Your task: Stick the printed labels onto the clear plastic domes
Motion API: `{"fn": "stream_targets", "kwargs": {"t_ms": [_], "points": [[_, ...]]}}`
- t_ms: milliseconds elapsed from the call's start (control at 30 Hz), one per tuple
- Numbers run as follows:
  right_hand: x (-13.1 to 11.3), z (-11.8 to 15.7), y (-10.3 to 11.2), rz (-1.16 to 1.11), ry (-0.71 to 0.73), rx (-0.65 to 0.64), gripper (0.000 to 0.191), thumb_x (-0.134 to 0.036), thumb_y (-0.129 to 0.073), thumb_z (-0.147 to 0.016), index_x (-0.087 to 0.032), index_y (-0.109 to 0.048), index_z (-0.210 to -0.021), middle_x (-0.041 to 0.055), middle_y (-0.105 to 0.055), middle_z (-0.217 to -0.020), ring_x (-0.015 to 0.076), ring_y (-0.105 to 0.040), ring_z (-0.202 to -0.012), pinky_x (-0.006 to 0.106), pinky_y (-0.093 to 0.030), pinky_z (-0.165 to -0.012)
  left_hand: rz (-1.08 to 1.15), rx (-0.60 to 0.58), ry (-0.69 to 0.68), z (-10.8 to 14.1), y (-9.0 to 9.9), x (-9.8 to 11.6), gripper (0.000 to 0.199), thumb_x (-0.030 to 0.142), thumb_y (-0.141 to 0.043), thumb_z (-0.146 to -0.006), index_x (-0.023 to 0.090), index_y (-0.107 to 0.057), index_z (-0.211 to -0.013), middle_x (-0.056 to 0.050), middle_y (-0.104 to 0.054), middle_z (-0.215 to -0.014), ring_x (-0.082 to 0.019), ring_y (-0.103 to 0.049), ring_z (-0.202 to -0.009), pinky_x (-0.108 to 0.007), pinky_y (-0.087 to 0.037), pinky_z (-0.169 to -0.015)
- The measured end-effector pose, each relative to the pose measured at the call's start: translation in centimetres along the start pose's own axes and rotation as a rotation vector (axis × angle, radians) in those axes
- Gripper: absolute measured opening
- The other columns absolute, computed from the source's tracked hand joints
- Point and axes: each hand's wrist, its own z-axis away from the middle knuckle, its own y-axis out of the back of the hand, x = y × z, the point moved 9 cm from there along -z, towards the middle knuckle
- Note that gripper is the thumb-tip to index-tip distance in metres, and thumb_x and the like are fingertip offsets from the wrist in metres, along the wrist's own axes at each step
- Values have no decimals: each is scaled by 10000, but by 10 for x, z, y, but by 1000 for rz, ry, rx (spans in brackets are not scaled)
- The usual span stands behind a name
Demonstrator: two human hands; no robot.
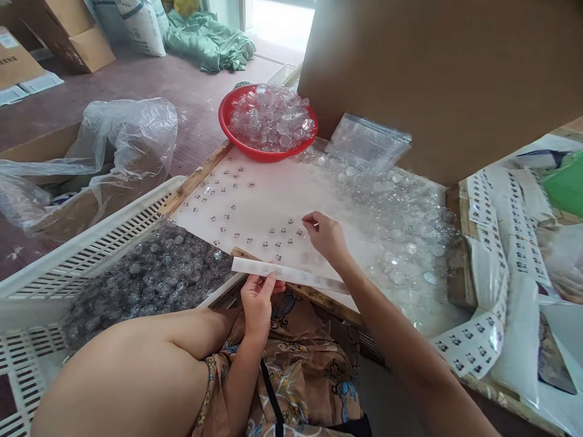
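Head view: a brown panel [432, 79] is standing at the far right, behind a white board [282, 194] that is lying before the person. A slotted basket [91, 250] is sitting at the board's left, holding a heap of dark pieces [150, 273]. A red basin [266, 156] is resting at the board's far edge, heaped with clear pieces [273, 118]. Printed sheets [473, 343] are draping down at the right.

A pale strip [296, 275] is lying across the board's near edge, its long axis running left to right and its right end slanting slightly toward the person. The left hand [256, 300] is the nearer one: it is holding the strip toward its left end, thumb on top and fingers beneath. The right hand [327, 237] is hovering beyond the strip, so the strip is lying from it toward the person and mostly leftward. Its thumb and fingertips are meeting in a narrow pinch; whether anything is sitting between them, one cannot tell.

Loose pieces [396, 249] are crowding the board's right part. Small dark prints [272, 230] are dotting its left part, the closest ones just beside the right fingertips.
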Motion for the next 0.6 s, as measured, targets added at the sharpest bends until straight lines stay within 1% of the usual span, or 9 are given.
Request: {"fn": "stream_targets", "kwargs": {"t_ms": [67, 133, 233, 300, 333, 400, 467, 533, 600], "points": [[-9, 11, 8, -65, 13, -70, 151, -276, -571, -857, -203, -667, -948, 52, -726, -912, 148, -605, -688, 296, -458, -697, 38, 12, -8, 0, 2, 3, 334, 345, -801, -715, 129, -737, -962, -47, -730, -789, -145, -685, -624, -260, -582, -591], [-21, 28, 13, -138, 56, -256, 218, -359, -584, -869, -203, -671, -993, 54, -727, -925, 156, -616, -721, 296, -474, -686, 101, -5, -15, 0, 1, 8, 308, 336, -809, -711, 142, -730, -937, -33, -720, -737, -145, -673, -612, -248, -562, -570], [-38, 61, 20, -239, 149, -572, 270, -408, -530, -919, -209, -677, -1028, 59, -723, -991, 174, -646, -846, 309, -511, -745, 274, -142, 40, 3, -12, 16, 271, 313, -832, -690, 177, -706, -889, -2, -669, -665, -133, -642, -583, -222, -526, -527], [-45, 77, 30, -316, 178, -665, 275, -392, -491, -950, -204, -675, -1031, 64, -720, -991, 175, -660, -878, 313, -533, -762, 440, -251, 123, 8, -23, 20, 253, 290, -833, -689, 204, -678, -870, 24, -607, -667, -92, -578, -535, -182, -479, -471], [-48, 80, 34, -343, 190, -664, 268, -378, -485, -958, -202, -669, -1042, 68, -718, -983, 177, -665, -885, 314, -543, -763, 520, -307, 172, 11, -28, 21, 257, 285, -832, -689, 211, -665, -869, 35, -565, -666, -68, -526, -500, -159, -444, -435], [-57, 84, 40, -342, 245, -598, 239, -331, -498, -959, -210, -646, -1102, 76, -708, -1019, 185, -666, -928, 322, -554, -775, 648, -429, 274, 20, -40, 20, 284, 290, -836, -677, 215, -646, -874, 52, -480, -652, -31, -401, -427, -125, -350, -355], [-75, 87, 41, -287, 370, -505, 280, -257, -513, -952, -235, -601, -1217, 91, -667, -1165, 202, -632, -1061, 361, -544, -860, 707, -568, 379, 32, -51, 16, 306, 300, -842, -659, 207, -629, -859, 64, -415, -621, -15, -293, -374, -115, -255, -293], [-100, 93, 36, -230, 535, -449, 365, -187, -511, -945, -262, -555, -1299, 103, -556, -1365, 224, -527, -1241, 427, -488, -983, 695, -692, 472, 44, -59, 8, 290, 314, -829, -670, 203, -610, -823, 70, -384, -590, -14, -240, -338, -124, -199, -259], [-122, 99, 29, -209, 675, -447, 333, -157, -516, -939, -263, -592, -1245, 99, -471, -1459, 241, -414, -1349, 477, -413, -1064, 643, -795, 528, 55, -64, 1, 272, 335, -814, -683, 201, -599, -783, 71, -378, -557, -20, -239, -308, -135, -196, -241]]}}
